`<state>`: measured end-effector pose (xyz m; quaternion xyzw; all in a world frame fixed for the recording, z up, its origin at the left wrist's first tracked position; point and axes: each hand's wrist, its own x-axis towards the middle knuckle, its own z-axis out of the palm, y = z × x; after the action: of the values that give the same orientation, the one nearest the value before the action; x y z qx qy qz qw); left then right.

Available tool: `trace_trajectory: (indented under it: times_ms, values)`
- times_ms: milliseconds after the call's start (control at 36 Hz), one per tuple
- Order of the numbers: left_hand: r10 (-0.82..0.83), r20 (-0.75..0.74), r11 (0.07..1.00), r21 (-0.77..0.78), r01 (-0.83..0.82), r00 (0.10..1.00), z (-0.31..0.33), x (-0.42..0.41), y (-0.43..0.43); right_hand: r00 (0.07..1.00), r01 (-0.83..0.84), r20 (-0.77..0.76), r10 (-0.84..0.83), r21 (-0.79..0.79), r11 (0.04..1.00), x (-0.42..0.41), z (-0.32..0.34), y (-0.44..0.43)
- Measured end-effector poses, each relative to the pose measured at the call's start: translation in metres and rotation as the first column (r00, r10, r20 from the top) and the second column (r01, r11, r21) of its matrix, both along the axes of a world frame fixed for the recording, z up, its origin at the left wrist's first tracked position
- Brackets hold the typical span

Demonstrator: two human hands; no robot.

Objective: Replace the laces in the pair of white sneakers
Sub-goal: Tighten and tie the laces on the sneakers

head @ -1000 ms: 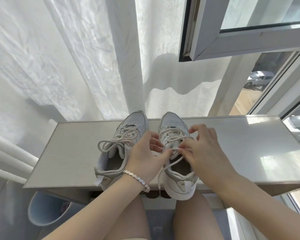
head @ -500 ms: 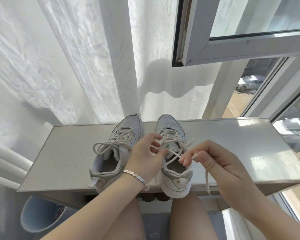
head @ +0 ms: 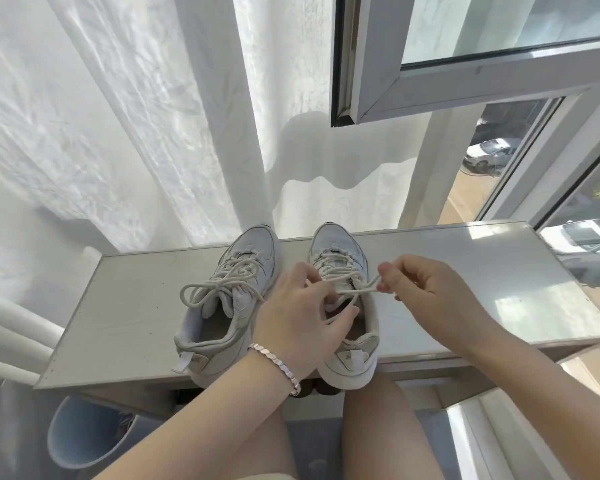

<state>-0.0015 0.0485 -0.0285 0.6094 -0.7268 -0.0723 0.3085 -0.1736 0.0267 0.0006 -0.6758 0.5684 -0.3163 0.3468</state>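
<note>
Two white sneakers stand side by side on a pale narrow table (head: 125, 306), toes pointing away from me. The left sneaker (head: 229, 292) has its cream lace tied in a loose bow. The right sneaker (head: 347, 341) has its bow undone. My right hand (head: 426, 289) pinches a loop of that cream lace (head: 357, 291) and holds it out to the right of the shoe. My left hand (head: 302, 317), with a silver bracelet on the wrist, rests over the right sneaker's opening, its fingers on the lace near the top eyelets.
A white curtain (head: 153, 116) hangs behind the table. An open window sash (head: 465, 74) juts out above right. A pale blue bin (head: 80, 438) stands under the table's left end. My bare knees sit beneath the front edge.
The right sneaker's bow has come undone. My right hand pulled the lace end down to the right, then rose and now holds a lace loop higher beside the shoe. My left hand stayed put.
</note>
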Motion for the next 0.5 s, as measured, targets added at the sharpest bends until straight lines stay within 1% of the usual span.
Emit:
trace_trajectory:
  times_ms: [56,111,167,194,222,250,278,333,361,417,500]
  values:
    - [-0.026,0.101,0.994,0.111,0.014,0.995,0.007,-0.001,0.001,0.996,-0.016,-0.089,0.018,0.022,1.000,0.003,-0.003,0.001]
    - [-0.060,0.182,0.985,0.172,0.028,0.982,0.014,0.001,-0.003,0.985,-0.025,-0.167,0.035,0.062,0.998,0.006,-0.008,0.004]
    - [-0.102,0.280,0.974,0.222,0.039,0.955,0.016,-0.001,-0.005,0.976,-0.023,-0.214,0.046,0.110,0.994,0.007,-0.014,0.005]
    - [-0.113,0.350,0.981,0.191,0.048,0.930,0.017,-0.003,-0.006,0.975,-0.020,-0.219,0.048,0.129,0.991,0.008,-0.016,0.005]
    - [-0.102,0.430,0.993,0.104,0.063,0.897,0.016,-0.004,-0.006,0.975,-0.013,-0.217,0.044,0.142,0.990,0.007,-0.018,0.005]
    - [-0.118,0.477,0.989,0.137,0.059,0.871,0.018,-0.005,-0.006,0.977,-0.002,-0.211,0.031,0.137,0.991,0.008,-0.020,0.004]
    - [-0.113,0.519,0.990,0.128,0.054,0.847,0.016,-0.005,-0.008,0.978,0.015,-0.209,0.010,0.119,0.993,0.008,-0.021,0.003]
    - [-0.063,0.521,0.998,0.054,0.040,0.851,0.006,-0.003,-0.013,0.978,0.055,-0.204,-0.038,0.080,0.995,0.009,-0.020,0.001]
    - [-0.064,0.495,0.998,0.053,0.043,0.867,0.007,-0.004,-0.013,0.976,0.070,-0.209,-0.055,0.067,0.995,0.010,-0.020,0.000]
    - [-0.097,0.460,0.993,0.102,0.056,0.883,0.018,-0.009,-0.010,0.971,0.080,-0.229,-0.067,0.044,0.996,0.012,-0.020,-0.002]
    - [-0.092,0.499,0.988,0.151,0.018,0.862,0.016,-0.011,-0.014,0.971,0.084,-0.228,-0.072,0.047,0.995,0.014,-0.018,-0.003]
